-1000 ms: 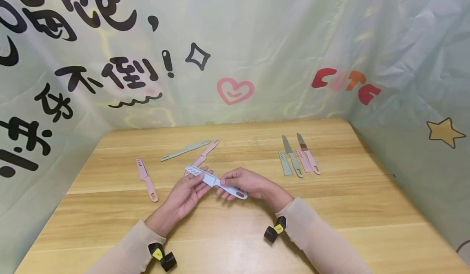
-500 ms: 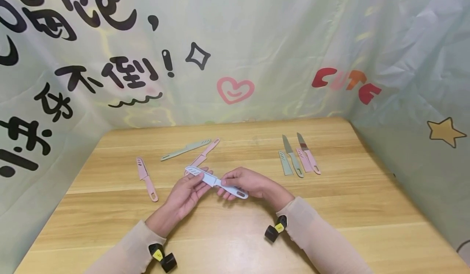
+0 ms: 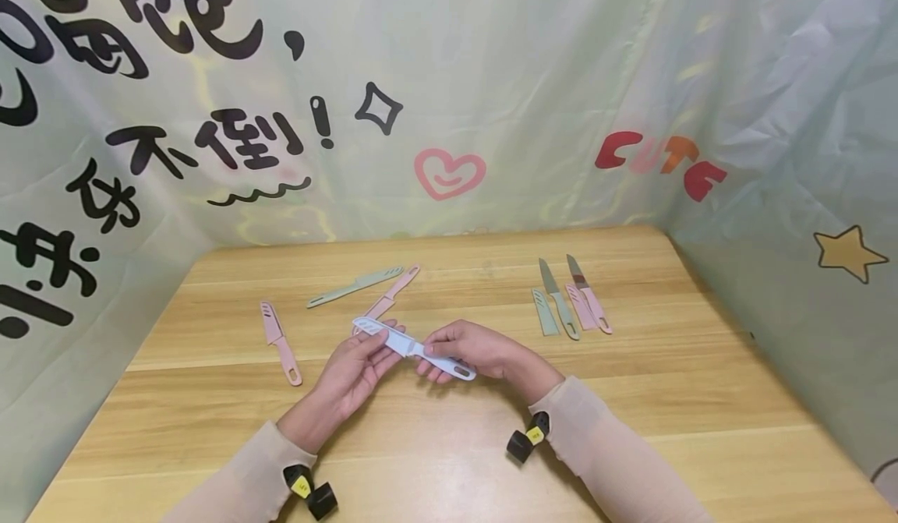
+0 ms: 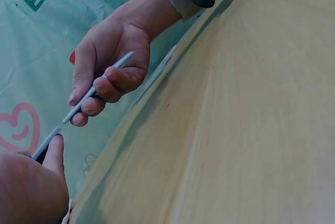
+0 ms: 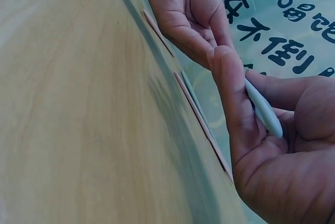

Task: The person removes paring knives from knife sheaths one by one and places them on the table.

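A light blue paring knife (image 3: 452, 365) with its blade in a slotted blue sheath (image 3: 400, 341) is held above the table, slanting down to the right. My left hand (image 3: 358, 375) pinches the sheath, thumb on top and fingers beneath. My right hand (image 3: 473, 348) grips the handle near the sheath's mouth. Edge-on in the left wrist view, the knife handle (image 4: 120, 63) crosses the right fingers. In the right wrist view the handle (image 5: 264, 109) sits between right thumb and fingers. Behind the left hand, a sheathed pink knife (image 3: 384, 301) is partly hidden.
A sheathed green knife (image 3: 354, 287) lies at the back. Another sheathed pink knife (image 3: 281, 344) lies at left. To the right, an unsheathed green knife (image 3: 564, 316) and pink knife (image 3: 595, 309) lie beside a green sheath (image 3: 543, 312) and a pink sheath (image 3: 580, 306) on the wooden table (image 3: 673, 383).
The right hand and the handle have shifted very slightly to the right. Both hands keep their hold; the knives on the table have not moved.
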Available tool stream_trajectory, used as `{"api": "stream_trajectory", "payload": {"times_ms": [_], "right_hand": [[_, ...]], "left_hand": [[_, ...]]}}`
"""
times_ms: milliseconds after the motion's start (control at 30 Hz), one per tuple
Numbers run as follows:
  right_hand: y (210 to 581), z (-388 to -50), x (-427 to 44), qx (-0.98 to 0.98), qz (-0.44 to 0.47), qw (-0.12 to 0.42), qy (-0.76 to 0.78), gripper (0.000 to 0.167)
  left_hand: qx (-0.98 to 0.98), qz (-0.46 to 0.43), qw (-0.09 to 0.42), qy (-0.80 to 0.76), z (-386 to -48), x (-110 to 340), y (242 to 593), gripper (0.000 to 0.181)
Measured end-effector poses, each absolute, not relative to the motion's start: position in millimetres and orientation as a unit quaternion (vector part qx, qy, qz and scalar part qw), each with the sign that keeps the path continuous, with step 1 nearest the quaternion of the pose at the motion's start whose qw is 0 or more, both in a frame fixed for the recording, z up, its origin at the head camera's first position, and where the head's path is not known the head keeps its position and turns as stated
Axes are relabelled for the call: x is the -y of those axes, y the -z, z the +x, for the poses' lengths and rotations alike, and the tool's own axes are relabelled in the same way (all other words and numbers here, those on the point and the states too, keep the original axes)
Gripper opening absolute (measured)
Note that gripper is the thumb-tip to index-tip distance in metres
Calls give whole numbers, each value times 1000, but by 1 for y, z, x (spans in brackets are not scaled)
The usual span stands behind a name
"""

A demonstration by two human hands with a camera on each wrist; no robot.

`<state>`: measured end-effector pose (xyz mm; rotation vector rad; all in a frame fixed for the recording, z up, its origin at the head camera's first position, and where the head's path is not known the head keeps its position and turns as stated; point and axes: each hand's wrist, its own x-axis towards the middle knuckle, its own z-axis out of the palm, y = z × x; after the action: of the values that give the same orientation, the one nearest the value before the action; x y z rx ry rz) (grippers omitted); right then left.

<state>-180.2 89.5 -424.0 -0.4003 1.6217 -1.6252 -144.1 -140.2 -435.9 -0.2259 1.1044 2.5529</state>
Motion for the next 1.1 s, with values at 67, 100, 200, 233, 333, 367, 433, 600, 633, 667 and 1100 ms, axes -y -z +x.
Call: {"api": "stream_trajectory", "payload": {"times_ms": [67,100,200,233,333,367,433,600,633,667,1100], "right_hand": [[424,-180,-90,-639,-161,396,640,30],[424,-180,-91,-639,-163,396,639,31],[424,-180,-92,-641,-167,396,636,31],[424,-180,-93,-642,-167,395,636,31],[424,-180,-94,-645,-170,393,633,30],[423,-180,-94,-647,-173,392,631,30],[423,-181,-95,-647,-174,392,631,30],[422,-181,-97,-650,-184,390,626,30],[421,-181,-97,-651,-186,389,625,30],[421,-181,-97,-653,-189,387,623,30],[419,-183,-101,-657,-182,394,617,26]], "left_hand": [[-391,-84,172,-900,-144,140,436,43],[-391,-85,172,-900,-144,140,436,42],[-390,-89,169,-901,-144,140,435,43],[-389,-90,168,-901,-144,140,435,43],[-387,-92,165,-902,-144,140,435,44],[-388,-93,163,-902,-144,140,435,44],[-390,-93,161,-902,-145,140,435,44],[-399,-86,156,-900,-146,140,435,46],[-401,-84,155,-899,-146,141,435,47],[-403,-82,153,-899,-146,141,435,47],[-404,-90,147,-898,-148,145,433,45]]}}
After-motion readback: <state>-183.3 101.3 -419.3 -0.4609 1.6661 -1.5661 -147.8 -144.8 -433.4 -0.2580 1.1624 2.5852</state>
